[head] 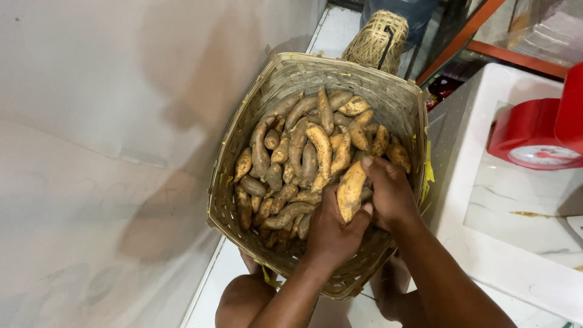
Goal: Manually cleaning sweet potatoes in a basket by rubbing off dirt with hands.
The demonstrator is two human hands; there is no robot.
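Only the head view to go on here, looking straight down.

Big woven basket [398, 103] sits on the floor between a pale wall [91, 152] on the left and a white counter [486, 243] on the right, and it's packed with dirt-dusted sweet potatoes [297, 158]. Both hands are in at the near right corner of the pile. The left hand [331, 234] is cupped under one fat sweet potato [351, 191], fingers curled around its lower end, thumb up against the side. The right hand [392, 194] comes over the top, fingers folded down on the upper end of that same tuber. So both grips are closed on it, no slack that I can see. The tuber itself stands nearly upright, just above the heap, touching its neighbours at the bottom as far as I can tell.

My read: this is the picking-one-out step, mid-lift or mid-inspection. The next move would need the tuber to come clear of the pile without rolling the ones leaning on it.

On the counter to the right there's a red kitchen scale [534, 136] with a white dial. A smaller woven basket [378, 39] sits beyond the far rim. Knees show at the near edge, under the basket.
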